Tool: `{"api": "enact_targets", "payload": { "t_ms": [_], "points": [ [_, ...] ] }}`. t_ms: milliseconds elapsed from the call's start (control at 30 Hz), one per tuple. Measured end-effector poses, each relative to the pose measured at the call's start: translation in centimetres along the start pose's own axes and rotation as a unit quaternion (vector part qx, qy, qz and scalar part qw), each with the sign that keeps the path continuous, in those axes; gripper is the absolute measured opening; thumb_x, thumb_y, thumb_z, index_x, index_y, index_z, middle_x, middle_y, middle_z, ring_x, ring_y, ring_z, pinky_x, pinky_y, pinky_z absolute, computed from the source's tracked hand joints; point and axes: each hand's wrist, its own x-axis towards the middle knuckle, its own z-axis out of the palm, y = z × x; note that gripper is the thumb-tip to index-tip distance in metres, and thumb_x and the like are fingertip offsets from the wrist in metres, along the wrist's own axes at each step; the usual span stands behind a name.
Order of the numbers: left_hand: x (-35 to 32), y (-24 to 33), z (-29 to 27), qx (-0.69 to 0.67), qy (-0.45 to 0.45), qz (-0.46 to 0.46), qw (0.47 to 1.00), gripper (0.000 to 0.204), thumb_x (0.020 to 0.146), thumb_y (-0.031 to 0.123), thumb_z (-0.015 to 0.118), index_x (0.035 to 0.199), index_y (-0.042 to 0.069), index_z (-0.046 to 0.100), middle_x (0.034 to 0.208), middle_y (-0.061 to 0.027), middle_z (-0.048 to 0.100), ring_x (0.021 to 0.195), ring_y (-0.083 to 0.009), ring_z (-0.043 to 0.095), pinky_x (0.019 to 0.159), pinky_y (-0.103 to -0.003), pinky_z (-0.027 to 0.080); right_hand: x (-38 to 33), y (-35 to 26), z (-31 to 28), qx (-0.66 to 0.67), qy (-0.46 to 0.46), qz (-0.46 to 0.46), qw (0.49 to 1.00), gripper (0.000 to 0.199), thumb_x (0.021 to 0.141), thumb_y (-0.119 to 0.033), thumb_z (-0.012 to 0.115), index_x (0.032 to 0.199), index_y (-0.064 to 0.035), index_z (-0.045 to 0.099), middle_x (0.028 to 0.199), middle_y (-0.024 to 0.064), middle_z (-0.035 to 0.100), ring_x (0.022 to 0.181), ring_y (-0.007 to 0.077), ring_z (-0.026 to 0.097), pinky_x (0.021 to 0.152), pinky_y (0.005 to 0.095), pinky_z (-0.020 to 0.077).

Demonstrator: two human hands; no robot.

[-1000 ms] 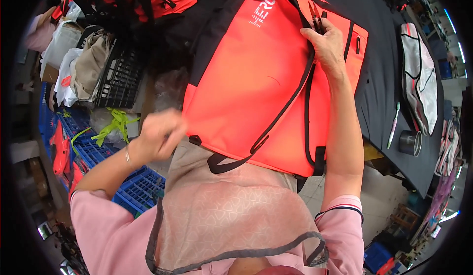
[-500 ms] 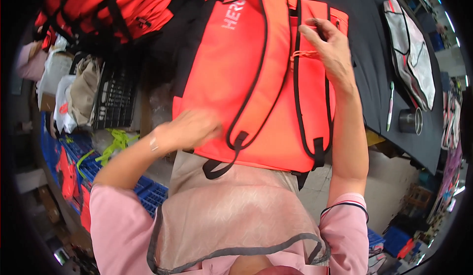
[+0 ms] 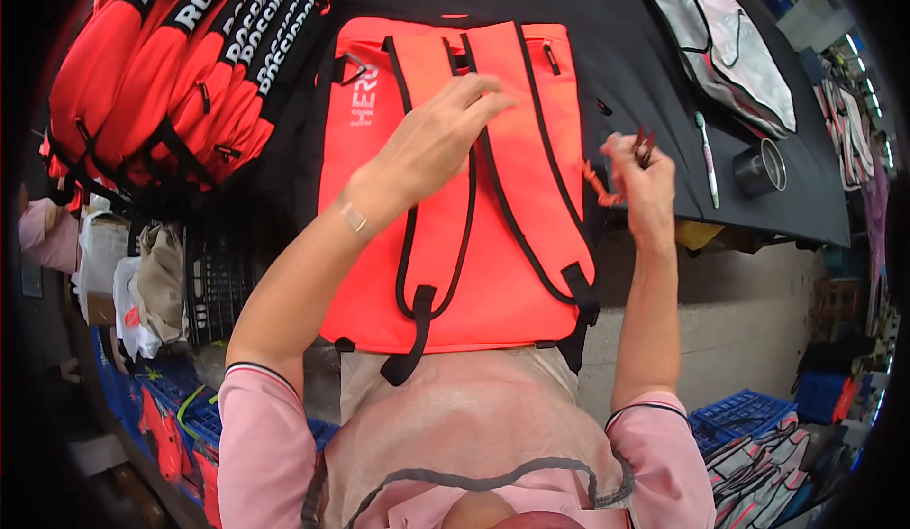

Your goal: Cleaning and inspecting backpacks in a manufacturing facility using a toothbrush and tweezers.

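A bright orange-red backpack point(image 3: 370, 287) lies strap side up on the black-covered table in front of me. Its two black-edged shoulder straps point(image 3: 517, 164) run down to black webbing ends near my apron. My left hand point(image 3: 431, 140) is over the upper part of the straps, fingers stretched and holding nothing; whether it touches the fabric I cannot tell. Just right of the bag, my right hand point(image 3: 649, 183) is closed around small dark-red thread snips point(image 3: 646, 145), whose tips poke out. An orange cord point(image 3: 597, 186) dangles beside that hand.
Several red backpacks point(image 3: 161, 83) are stacked at the far left. On the table point(image 3: 607, 17) to the right lie a grey-white bag point(image 3: 725, 50), a toothbrush point(image 3: 708, 159) and a metal cup point(image 3: 761, 169). A black crate point(image 3: 213, 282) and blue crates point(image 3: 744, 415) stand lower down.
The backpack now lies straighter. My left hand has moved up from its lower left edge onto the straps. My right hand has moved off the bag, toward me, with the snips.
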Motion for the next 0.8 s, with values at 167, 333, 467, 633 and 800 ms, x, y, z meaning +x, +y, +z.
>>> {"api": "enact_targets", "payload": {
  "t_ms": [167, 333, 467, 633, 800],
  "points": [
    [2.8, -6.6, 5.8, 0.178, -0.04, -0.018, 0.983, 0.092, 0.071, -0.017, 0.056, 0.151, 0.019, 0.031, 0.152, -0.0174, 0.032, 0.124, -0.0378, 0.049, 0.098, -0.043, 0.047, -3.9, 1.2, 0.4, -0.213, -0.156, -0.059, 0.963, 0.036, 0.08, -0.025, 0.08, 0.095, 0.0042, 0.066, 0.074, 0.0132, 0.067, 0.067, 0.0173, 0.065, 0.064, 0.0311, 0.0526],
    [5.2, -7.8, 5.6, 0.23, -0.036, -0.029, 0.972, 0.081, 0.072, -0.007, 0.063, 0.145, 0.02, 0.042, 0.149, -0.0135, 0.039, 0.103, -0.0317, 0.054, 0.095, -0.04, 0.048, -5.6, -1.8, -0.1, -0.333, -0.253, 0.013, 0.908, 0.039, 0.075, -0.021, 0.083, 0.099, 0.005, 0.066, 0.078, 0.0148, 0.069, 0.069, 0.0218, 0.066, 0.067, 0.0325, 0.0529],
    [7.1, -10.4, 5.3, 0.172, 0.022, 0.055, 0.983, 0.066, 0.074, -0.003, 0.065, 0.135, 0.019, 0.055, 0.14, -0.0092, 0.05, 0.106, -0.0315, 0.055, 0.097, -0.04, 0.047, -4.3, -0.7, -0.2, 0.009, -0.31, 0.082, 0.947, 0.03, 0.074, -0.019, 0.082, 0.086, 0.0034, 0.066, 0.071, 0.0036, 0.063, 0.063, 0.0112, 0.058, 0.062, 0.0278, 0.0487],
    [10.7, -8.6, 4.3, -0.14, -0.067, -0.094, 0.983, 0.027, 0.091, 0.023, 0.061, 0.114, 0.011, 0.068, 0.102, -0.0103, 0.066, 0.091, -0.0291, 0.056, 0.089, -0.034, 0.047, 1.7, -3.7, -4.4, 0.347, -0.217, -0.031, 0.912, 0.013, 0.09, -0.016, 0.062, 0.088, -0.0042, 0.059, 0.064, -0.0051, 0.042, 0.054, 0.0061, 0.039, 0.052, 0.0233, 0.0343],
    [12.6, -7.2, 5.2, -0.368, -0.143, -0.356, 0.847, 0.072, 0.093, 0.065, 0.049, 0.089, -0.005, 0.065, 0.085, -0.0071, 0.061, 0.083, -0.0146, 0.053, 0.08, -0.031, 0.042, 15.1, -5.2, -2.8, 0.644, -0.277, 0.024, 0.712, 0.027, 0.091, -0.015, 0.059, 0.106, 0.0068, 0.054, 0.065, -0.0037, 0.04, 0.05, 0.0063, 0.03, 0.05, 0.0224, 0.0266]
  ]
}}
